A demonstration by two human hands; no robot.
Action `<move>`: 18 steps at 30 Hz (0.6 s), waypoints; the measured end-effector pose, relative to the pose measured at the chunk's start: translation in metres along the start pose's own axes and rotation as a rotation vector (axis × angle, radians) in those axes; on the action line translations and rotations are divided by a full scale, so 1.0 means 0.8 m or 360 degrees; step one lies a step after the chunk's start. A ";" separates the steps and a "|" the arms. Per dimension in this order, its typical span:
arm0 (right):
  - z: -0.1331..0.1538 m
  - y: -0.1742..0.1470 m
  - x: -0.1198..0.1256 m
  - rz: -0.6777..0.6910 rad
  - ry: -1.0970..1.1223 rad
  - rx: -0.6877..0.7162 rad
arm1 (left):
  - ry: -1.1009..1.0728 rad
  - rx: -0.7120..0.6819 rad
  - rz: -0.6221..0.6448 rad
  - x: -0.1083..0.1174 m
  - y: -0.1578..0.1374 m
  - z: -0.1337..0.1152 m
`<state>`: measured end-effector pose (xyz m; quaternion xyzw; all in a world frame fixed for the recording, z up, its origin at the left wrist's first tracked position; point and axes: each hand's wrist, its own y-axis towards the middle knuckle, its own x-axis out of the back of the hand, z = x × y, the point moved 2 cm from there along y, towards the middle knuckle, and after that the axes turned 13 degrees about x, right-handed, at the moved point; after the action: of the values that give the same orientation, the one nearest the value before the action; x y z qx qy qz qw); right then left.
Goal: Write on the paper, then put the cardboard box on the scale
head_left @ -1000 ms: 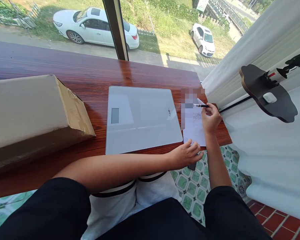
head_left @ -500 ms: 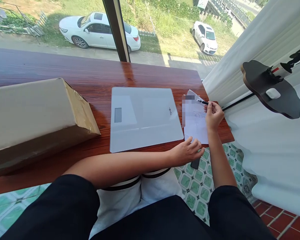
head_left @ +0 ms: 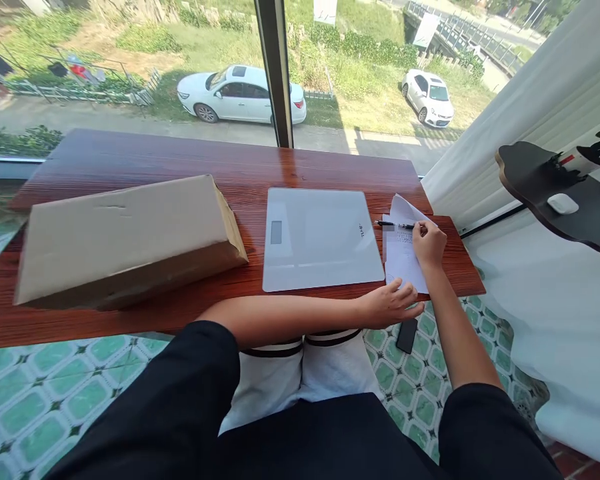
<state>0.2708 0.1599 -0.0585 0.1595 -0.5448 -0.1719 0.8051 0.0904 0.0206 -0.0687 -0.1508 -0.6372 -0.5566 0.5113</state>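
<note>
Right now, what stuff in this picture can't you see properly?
Head view only:
- Writing on the sheet of paper: too small, and partly blurred out near the pen.
- Display window on the white scale: shows nothing readable.
- Left hand fingertips cover the paper's near edge.
- Right hand hides the pen's back end.
- Dark phone-like thing below the wooden table: partly hidden by the left hand.

the white glass scale (head_left: pixel 320 237) carries a small dark brand mark near its right edge, too small to read surely. the paper (head_left: pixel 403 257) shows lines of print, illegible and partly blurred.
</note>
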 end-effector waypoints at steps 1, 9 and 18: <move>0.000 0.000 0.000 0.0010 -0.0028 -0.0033 | 0.0003 -0.0026 -0.0024 0.001 0.000 0.000; 0.000 0.001 0.008 -0.0033 -0.0126 -0.0275 | -0.0081 -0.0414 -0.0140 0.040 -0.022 0.014; 0.015 0.000 0.017 0.0017 -0.0356 -0.0221 | 0.0106 0.0184 -0.0133 0.146 -0.133 0.061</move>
<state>0.2641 0.1526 -0.0431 0.0804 -0.6189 -0.2217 0.7492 -0.0642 -0.0167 -0.0252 -0.0756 -0.6566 -0.5444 0.5165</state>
